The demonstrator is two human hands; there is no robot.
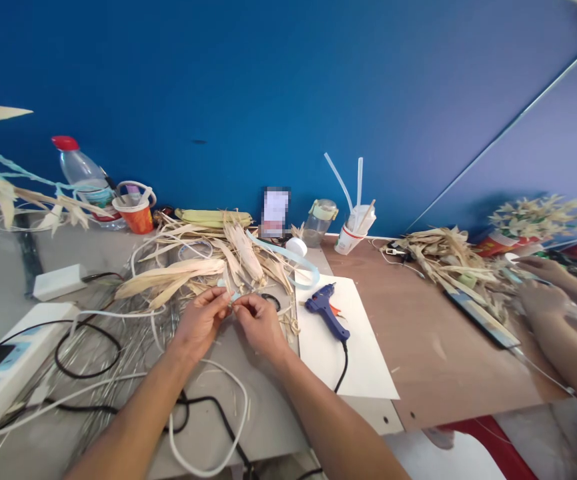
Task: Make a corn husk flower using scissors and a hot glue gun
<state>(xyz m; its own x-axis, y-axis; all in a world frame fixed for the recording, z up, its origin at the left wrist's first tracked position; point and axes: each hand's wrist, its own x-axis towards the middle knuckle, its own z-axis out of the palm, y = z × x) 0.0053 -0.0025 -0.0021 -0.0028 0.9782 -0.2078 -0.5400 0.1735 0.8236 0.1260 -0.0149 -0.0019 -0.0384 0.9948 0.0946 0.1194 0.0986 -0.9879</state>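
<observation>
My left hand and my right hand meet over the grey table, thumbs and forefingers pinched together. Between the fingertips is a small light blue strip; its far end and whatever it may be wound on are too small to make out. Just beyond my hands lies a heap of dry corn husks, with a loose pale blue band curling out at its right. To the right of my right hand, a blue glue gun rests on a white sheet.
A white power strip and tangled cables lie on the left and in front. A red-capped bottle, an orange cup and a cup with tubes line the wall. Another person's hands work at right.
</observation>
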